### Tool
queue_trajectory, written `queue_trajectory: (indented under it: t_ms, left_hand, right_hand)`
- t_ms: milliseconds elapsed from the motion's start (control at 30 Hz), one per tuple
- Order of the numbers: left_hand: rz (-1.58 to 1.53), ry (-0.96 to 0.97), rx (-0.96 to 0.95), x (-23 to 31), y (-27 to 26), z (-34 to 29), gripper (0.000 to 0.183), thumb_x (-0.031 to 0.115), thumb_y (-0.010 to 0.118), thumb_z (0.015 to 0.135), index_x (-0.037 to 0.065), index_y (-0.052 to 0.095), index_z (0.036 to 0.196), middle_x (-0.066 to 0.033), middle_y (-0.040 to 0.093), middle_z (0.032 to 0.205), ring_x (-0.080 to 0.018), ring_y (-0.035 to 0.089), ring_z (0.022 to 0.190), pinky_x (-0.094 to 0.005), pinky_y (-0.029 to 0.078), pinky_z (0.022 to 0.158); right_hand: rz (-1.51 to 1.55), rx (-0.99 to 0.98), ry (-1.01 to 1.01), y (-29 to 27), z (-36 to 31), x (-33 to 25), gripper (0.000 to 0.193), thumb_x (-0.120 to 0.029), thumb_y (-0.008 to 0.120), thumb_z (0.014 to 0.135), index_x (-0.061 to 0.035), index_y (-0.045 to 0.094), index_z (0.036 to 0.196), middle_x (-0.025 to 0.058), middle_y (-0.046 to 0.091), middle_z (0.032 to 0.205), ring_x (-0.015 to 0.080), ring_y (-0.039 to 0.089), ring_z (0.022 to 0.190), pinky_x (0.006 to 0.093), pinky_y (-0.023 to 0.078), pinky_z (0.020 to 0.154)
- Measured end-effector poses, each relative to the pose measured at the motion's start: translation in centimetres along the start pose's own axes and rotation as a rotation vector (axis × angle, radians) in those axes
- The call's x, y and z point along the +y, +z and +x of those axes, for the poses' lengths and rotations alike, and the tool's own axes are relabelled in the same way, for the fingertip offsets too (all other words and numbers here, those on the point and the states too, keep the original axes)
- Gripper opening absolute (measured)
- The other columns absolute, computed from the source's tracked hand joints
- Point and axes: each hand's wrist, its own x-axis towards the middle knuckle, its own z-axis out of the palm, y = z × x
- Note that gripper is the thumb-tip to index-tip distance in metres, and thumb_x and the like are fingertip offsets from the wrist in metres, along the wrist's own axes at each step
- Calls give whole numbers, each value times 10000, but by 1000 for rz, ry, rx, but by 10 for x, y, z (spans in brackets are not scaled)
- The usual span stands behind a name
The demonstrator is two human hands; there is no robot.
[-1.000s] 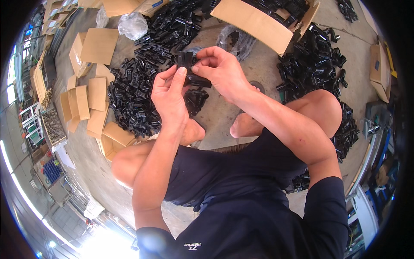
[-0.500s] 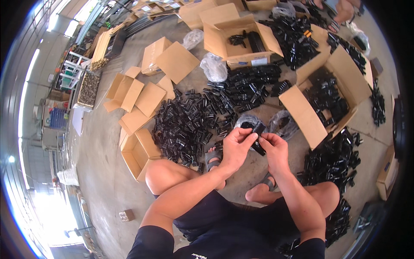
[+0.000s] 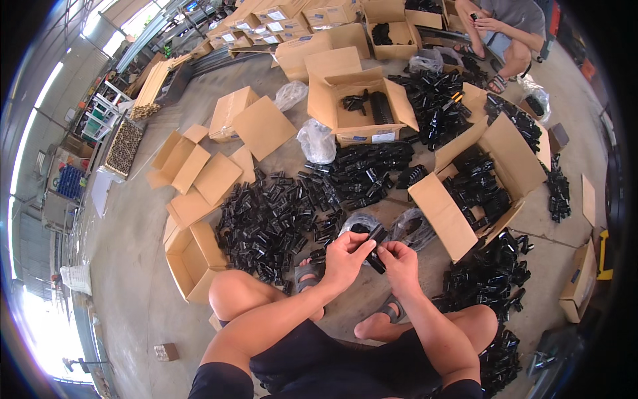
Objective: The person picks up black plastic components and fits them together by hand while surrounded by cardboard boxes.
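A wide concrete floor [image 3: 133,292] is spreading out under everything, strewn with cardboard and black parts. On the far side, a row of closed cartons [image 3: 292,20] is standing in front of the shed wall, and another person [image 3: 505,26] is sitting at the far right, knees up, hands busy with something small. A large open box [image 3: 362,106] is lying in the middle distance with a few black pieces inside it, and a second open box [image 3: 485,186] to the right is holding a heap of them. Flattened and empty cartons [image 3: 199,173] are lying to the left. Between these, a big pile of black plastic parts [image 3: 279,219] is covering the floor, and another pile [image 3: 492,279] is lying near the right knee. Crumpled clear plastic bags [image 3: 412,229] are lying just beyond the hands.

Near the camera, the seated person's bare knees and sandalled feet are framing the work. The left hand [image 3: 345,256] is curling closed around the upper end of a small black plastic part [image 3: 373,256], and the right hand [image 3: 399,259] is pinching its lower end between thumb and fingers. The part is being held between both hands, raised above the floor in front of the knees, just near the plastic bags.
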Motion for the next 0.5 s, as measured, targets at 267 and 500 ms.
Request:
queue_trajectory:
  t_ms: [267,500]
  left_hand:
    - [-28,23,-2,4,3,0,218,60,749,931,-35,658,1104,-84,740,982,-62,655,829,-205,514,720]
    - [-81,22,-14,6,2,-4,214,43,743,932,-34,649,1108,-86,741,982,-64,655,815,-208,516,699]
  right_hand:
    - [8,-6,4,1,-2,-9,198,-173,665,994,20,687,956,-33,625,777,37,523,709,228,423,620]
    - [-27,-54,19,-4,0,-2,135,-142,656,999,-9,671,984,-37,639,843,39,544,760,221,436,665]
